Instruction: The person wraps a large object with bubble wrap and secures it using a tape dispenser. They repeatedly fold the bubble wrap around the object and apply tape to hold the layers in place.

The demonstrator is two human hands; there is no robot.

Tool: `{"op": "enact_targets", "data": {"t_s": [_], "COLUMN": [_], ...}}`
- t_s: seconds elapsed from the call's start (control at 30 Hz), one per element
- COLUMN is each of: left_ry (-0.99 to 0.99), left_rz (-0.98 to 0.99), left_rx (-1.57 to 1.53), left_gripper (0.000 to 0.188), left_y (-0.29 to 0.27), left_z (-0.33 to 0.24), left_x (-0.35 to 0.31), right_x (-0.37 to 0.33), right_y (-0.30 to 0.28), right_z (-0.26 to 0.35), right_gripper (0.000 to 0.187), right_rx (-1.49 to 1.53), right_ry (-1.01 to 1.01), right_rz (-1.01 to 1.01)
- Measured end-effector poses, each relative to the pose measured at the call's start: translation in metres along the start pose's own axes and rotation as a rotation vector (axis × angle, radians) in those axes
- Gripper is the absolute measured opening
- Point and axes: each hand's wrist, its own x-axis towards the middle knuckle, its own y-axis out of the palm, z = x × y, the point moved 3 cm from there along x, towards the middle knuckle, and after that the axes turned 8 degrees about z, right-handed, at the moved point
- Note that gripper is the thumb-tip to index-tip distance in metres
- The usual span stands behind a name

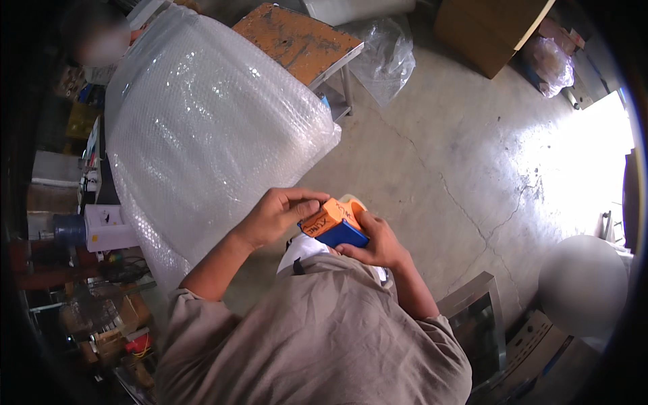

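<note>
In front of my body I hold a small orange and blue box-shaped thing (341,219) with dark markings on its orange faces. Its exact kind does not show. My right hand (379,239) wraps round its right end, thumb along the blue side. At the upper left edge, the fingers and thumb of my left hand (283,212) press together against the orange part; whether they pinch something small there cannot be made out. A pale rounded edge shows just behind the orange part. Left of my hands spreads a large sheet of bubble wrap (209,121).
A worn orange-topped table (293,40) stands beyond the bubble wrap, with clear plastic film (385,57) beside it. A brown cardboard box (489,34) is at the far right. Cluttered shelves line the left; a metal frame (482,314) stands at lower right on the cracked concrete floor (432,155).
</note>
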Motion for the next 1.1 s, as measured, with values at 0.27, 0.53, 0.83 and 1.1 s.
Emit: {"op": "enact_targets", "data": {"t_s": [0.27, 0.53, 0.83, 1.1], "left_ry": [0.098, 0.522, 0.914, -0.163], "left_rz": [-0.242, -0.905, -0.361, 0.320], "left_rx": [0.268, 1.585, 1.675, 2.924], "left_gripper": [0.022, 0.020, 0.051, 0.070], "left_y": [-0.028, -0.132, -0.096, -0.067], "left_z": [-0.021, -0.036, 0.014, 0.100], "left_x": [0.019, 0.048, 0.065, 0.099], "right_x": [0.018, 0.108, 0.167, 0.145], "right_y": [-0.010, 0.013, 0.063, 0.067], "right_z": [0.018, -0.063, -0.170, -0.199], "right_gripper": [0.060, 0.065, 0.061, 0.071], "right_rx": [0.088, 0.129, 0.292, 0.073], "right_ry": [0.043, 0.173, 0.135, 0.511], "right_rz": [-0.053, -0.149, -0.131, -0.063]}}
